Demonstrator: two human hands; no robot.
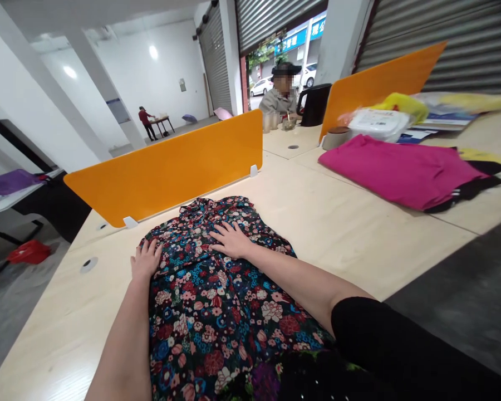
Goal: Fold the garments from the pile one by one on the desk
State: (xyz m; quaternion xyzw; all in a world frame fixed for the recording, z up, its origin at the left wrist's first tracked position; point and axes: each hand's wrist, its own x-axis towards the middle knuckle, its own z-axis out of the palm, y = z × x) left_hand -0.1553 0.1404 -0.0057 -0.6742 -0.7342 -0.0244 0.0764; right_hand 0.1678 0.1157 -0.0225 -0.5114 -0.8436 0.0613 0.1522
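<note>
- Pressing down with my left hand (145,260), its grip apart and fingers spread flat on the left side of the floral garment (217,301), clamped on nothing.
- The floral garment lies spread on the table (338,223), running from the near edge up towards the orange divider (167,167) at the far edge.
- My right hand (231,239) rests palm-down on the garment's upper middle, grip apart too, fingers splayed towards the collar end.
- Further right, well apart from my hands, a pink cloth (396,170) lies folded near the table's far right corner.
- Beyond it, a person sits at the far end of the table.
</note>
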